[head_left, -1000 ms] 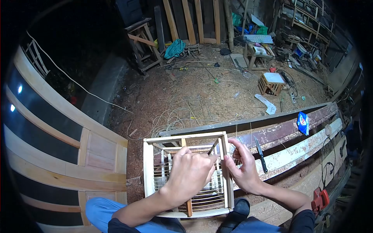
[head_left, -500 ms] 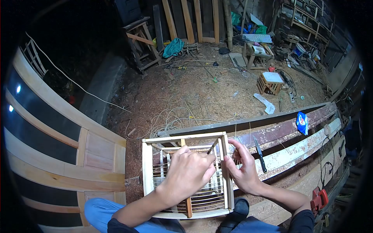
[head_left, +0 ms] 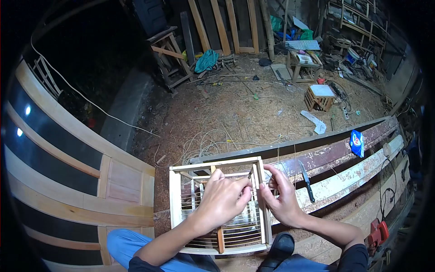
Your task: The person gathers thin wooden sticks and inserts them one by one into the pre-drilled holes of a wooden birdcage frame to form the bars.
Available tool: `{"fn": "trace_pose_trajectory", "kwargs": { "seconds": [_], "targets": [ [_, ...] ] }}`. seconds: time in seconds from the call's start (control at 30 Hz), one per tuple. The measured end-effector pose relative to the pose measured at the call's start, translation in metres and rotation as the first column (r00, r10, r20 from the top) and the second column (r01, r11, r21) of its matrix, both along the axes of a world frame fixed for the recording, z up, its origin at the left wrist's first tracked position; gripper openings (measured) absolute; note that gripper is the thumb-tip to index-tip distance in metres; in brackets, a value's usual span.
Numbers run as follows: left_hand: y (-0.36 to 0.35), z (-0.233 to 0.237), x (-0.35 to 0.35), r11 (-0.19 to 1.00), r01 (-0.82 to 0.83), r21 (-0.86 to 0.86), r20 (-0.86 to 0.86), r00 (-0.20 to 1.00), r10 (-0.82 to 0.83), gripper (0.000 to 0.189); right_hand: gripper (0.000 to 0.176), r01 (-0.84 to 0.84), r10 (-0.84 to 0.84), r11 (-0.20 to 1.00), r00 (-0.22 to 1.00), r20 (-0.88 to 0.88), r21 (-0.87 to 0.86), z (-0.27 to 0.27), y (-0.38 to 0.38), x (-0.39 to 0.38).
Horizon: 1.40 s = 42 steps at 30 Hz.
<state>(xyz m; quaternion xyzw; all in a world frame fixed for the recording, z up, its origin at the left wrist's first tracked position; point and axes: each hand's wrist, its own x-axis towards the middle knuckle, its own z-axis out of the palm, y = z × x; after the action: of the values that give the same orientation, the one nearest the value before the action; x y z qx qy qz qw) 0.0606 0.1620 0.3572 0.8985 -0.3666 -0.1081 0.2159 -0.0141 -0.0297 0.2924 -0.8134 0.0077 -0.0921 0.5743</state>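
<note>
Pale-wood, thin-barred box frame [head_left: 176, 204] is sitting at the left end of the paint-worn plank table [head_left: 337, 190], likely for two-handed access. Left hand [head_left: 222, 199] is curling over it; right hand [head_left: 283, 199] is touching its right side, probably bracing. Can't tell whether either grip is clamping anything. Black-handled steel knife [head_left: 307, 182] is lying beyond, within reach.

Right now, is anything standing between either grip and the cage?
Nothing visible does. The left grip is right over the cage, and the right grip is at its right-hand rail. The nearest loose thing, the knife, lies on the far side of the right grip, out of that path.
</note>
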Motion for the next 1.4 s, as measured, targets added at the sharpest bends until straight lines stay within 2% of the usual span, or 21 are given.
{"fn": "trace_pose_trajectory", "kwargs": {
  "seconds": [0.43,0.6,0.73,0.83,0.93,1.03,1.1,1.17,1.23,1.3,1.4],
  "targets": [
    [0.004,-0.006,0.001,0.998,-0.009,-0.064,-0.02,1.0,0.008,0.022,0.053,-0.011,0.011,0.999,1.0,0.0,0.032,-0.003,0.001,-0.001],
    [0.003,0.002,0.0,0.998,0.025,0.056,-0.012,1.0,-0.025,0.02,0.052,-0.014,0.016,0.999,0.998,-0.059,0.038,0.001,0.002,-0.003],
    [0.007,-0.002,0.004,0.998,0.065,0.011,-0.04,0.997,-0.065,0.02,0.051,-0.012,0.015,0.998,0.998,-0.056,0.057,0.001,0.002,-0.002],
    [0.006,0.001,0.005,0.996,0.077,0.043,-0.045,0.996,-0.075,0.02,0.051,-0.02,0.022,0.999,0.999,-0.045,0.044,0.0,0.002,-0.002],
    [0.003,0.004,0.003,0.997,0.053,0.063,-0.065,0.997,-0.049,0.02,0.051,-0.023,0.026,0.993,0.999,-0.023,0.115,0.004,0.005,-0.002],
    [0.0,0.006,0.002,0.994,0.037,0.098,-0.077,0.997,-0.03,0.019,0.05,-0.041,0.043,0.996,0.999,-0.03,0.074,0.005,0.004,-0.003],
    [0.0,0.005,0.001,0.999,0.022,0.041,-0.072,0.997,-0.019,0.019,0.05,-0.039,0.041,0.998,0.999,-0.027,0.056,0.004,0.003,-0.004],
    [-0.002,0.006,0.0,0.998,0.014,0.057,-0.083,0.996,-0.009,0.018,0.051,-0.04,0.041,0.998,0.999,-0.022,0.04,0.005,0.004,-0.004],
    [-0.003,0.006,0.001,0.997,0.003,0.075,-0.093,0.996,0.004,0.018,0.051,-0.059,0.065,0.99,0.997,-0.046,0.132,0.007,0.005,-0.005],
    [-0.003,0.005,0.001,1.0,0.014,0.023,-0.096,0.995,-0.012,0.017,0.051,-0.059,0.063,0.99,0.998,-0.028,0.13,0.007,0.006,-0.005],
    [-0.006,0.008,0.002,0.999,0.023,0.048,-0.107,0.994,-0.018,0.016,0.05,-0.054,0.055,0.985,0.998,-0.005,0.162,0.005,0.007,-0.005]
  ]
}}
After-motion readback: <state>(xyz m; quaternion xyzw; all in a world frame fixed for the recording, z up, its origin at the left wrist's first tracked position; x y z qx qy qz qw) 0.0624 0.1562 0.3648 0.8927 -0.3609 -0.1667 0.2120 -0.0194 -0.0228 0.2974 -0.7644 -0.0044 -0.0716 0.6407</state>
